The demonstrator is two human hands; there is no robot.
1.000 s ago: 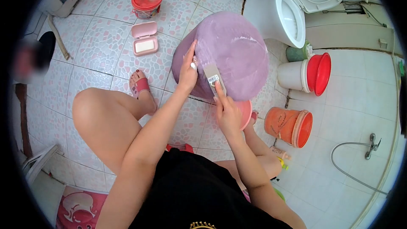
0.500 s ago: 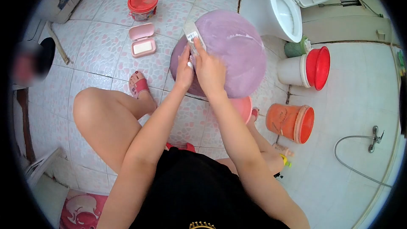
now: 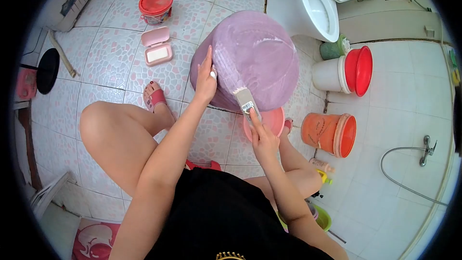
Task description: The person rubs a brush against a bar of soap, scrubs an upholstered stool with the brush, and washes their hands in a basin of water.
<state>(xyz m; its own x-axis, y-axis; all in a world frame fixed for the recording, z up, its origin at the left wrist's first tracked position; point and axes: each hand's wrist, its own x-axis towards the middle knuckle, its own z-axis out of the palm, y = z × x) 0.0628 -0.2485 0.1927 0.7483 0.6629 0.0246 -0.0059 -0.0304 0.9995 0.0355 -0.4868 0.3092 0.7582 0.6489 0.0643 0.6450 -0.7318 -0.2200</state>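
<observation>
A large round purple cushion-like thing, streaked with whitish foam, stands on the tiles in front of me. My right hand grips a brush with a barcode label on its back, its bristle edge against the purple surface near the lower front. My left hand rests against the left side of the purple thing, fingers stretched out. A pink basin sits partly under the near side, behind my right hand.
An open pink soap box and a red-lidded bucket stand at the upper left. The toilet is beyond at the right. White-and-red buckets and an orange bucket are by the right wall, near a shower hose.
The brush in my right hand went up to the left beside my left hand, then back down the purple surface to its lower front. My left hand stays on the left side.
</observation>
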